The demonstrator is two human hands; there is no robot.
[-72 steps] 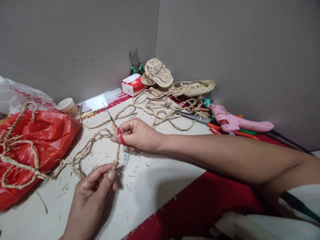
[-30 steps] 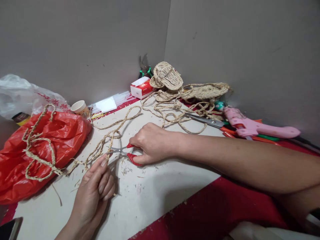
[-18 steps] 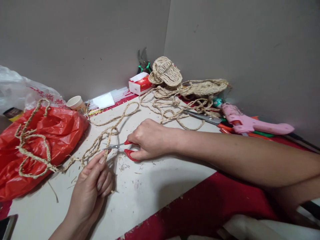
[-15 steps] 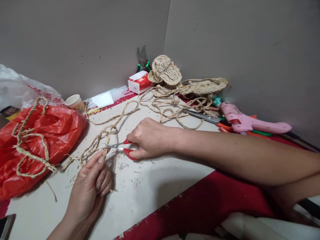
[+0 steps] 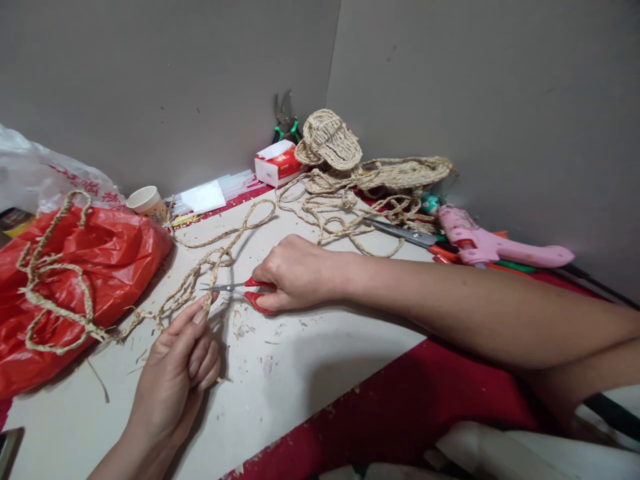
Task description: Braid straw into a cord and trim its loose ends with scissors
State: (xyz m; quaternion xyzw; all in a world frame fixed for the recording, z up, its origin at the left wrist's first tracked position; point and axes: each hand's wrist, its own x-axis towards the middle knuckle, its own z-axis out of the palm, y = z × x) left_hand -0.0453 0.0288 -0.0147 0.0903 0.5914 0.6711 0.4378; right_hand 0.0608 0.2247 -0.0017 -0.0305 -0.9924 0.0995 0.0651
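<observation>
Between the thumb and fingers of my left hand [image 5: 183,360] is pinched a strand of braided straw rope [image 5: 214,270]. My right hand [image 5: 295,270] grips a small pair of scissors [image 5: 231,287] by its red handles. The scissor blades lie across the rope just above my left fingertips; whether they are parted there is hard to make out. From the pinched strand the rope runs in loops over the board and, to the left, across a red plastic bag [image 5: 135,247].
Behind stand a paper cup [image 5: 146,202], a red tissue pack [image 5: 277,167], green-handled pruners [image 5: 286,123] and coiled straw rope [image 5: 405,173]. At right lie larger scissors [image 5: 400,231] and a pink glue gun [image 5: 500,245]. Straw scraps litter the white board [image 5: 280,400].
The scissor handles look slightly closer together than before. Both hands stay at the same spot on the rope; the whole view has shifted a little.
</observation>
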